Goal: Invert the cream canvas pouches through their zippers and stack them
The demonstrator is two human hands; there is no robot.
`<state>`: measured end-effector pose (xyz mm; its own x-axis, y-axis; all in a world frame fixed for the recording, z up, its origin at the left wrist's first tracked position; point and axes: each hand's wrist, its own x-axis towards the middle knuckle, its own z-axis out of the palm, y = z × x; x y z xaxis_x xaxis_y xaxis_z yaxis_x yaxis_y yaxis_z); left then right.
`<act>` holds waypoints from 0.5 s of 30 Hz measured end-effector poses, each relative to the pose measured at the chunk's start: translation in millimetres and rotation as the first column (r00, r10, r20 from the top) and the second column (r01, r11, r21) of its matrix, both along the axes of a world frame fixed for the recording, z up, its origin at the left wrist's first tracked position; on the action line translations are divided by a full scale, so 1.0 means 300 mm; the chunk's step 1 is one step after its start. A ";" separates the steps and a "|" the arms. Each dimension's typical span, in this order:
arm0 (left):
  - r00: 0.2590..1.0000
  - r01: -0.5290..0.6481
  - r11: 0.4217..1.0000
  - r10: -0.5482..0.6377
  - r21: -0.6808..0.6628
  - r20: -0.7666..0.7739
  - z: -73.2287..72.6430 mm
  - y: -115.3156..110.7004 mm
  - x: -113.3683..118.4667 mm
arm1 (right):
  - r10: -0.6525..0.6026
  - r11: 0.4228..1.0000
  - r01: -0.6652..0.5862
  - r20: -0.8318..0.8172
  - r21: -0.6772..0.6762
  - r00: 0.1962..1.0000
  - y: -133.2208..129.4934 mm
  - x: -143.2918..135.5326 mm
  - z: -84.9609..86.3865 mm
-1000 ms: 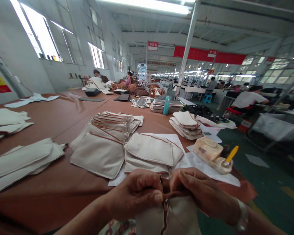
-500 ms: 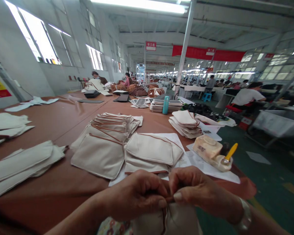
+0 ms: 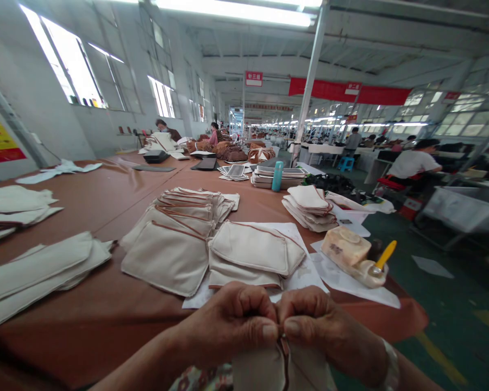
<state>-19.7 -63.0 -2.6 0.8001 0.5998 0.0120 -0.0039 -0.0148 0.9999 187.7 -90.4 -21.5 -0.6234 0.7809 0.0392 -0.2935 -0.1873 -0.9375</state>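
Note:
At the table's front edge, my left hand and my right hand meet, thumbs and fingers pinched on the top edge of a cream fabric piece. A brown-edged seam runs down its middle, and the piece hangs below my hands. The fingers hide the spot being pinched. Just beyond lies a stack of cream panels with brown trim, on white paper. To its left, a larger fanned pile of similar cream panels rests on the table.
A cut-open plastic container with a yellow-handled brush stands at the right table edge. Farther back are a small cream stack and a teal bottle. More cream pieces lie left on the brown table cover. Other people work farther off.
Both hands have drawn closer together, the thumbs now nearly touching over the fabric edge. The brown strip seen between the fingertips is now mostly covered. The view has shifted slightly.

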 end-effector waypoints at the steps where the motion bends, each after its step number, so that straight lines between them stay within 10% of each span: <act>1: 0.997 -0.033 0.999 0.034 -0.017 0.073 -0.010 -0.013 0.012 | 0.006 0.999 -0.009 -0.077 -0.039 0.997 -0.004 -0.011 -0.016; 7: 0.931 -0.071 0.982 0.128 -0.173 0.343 -0.065 -0.044 0.070 | -0.041 0.997 0.028 -0.199 -0.067 0.979 0.004 -0.035 -0.061; 15: 0.987 0.033 0.979 0.000 -0.199 0.162 -0.007 -0.013 0.029 | -0.001 0.993 -0.019 -0.162 -0.118 0.987 0.032 0.003 -0.043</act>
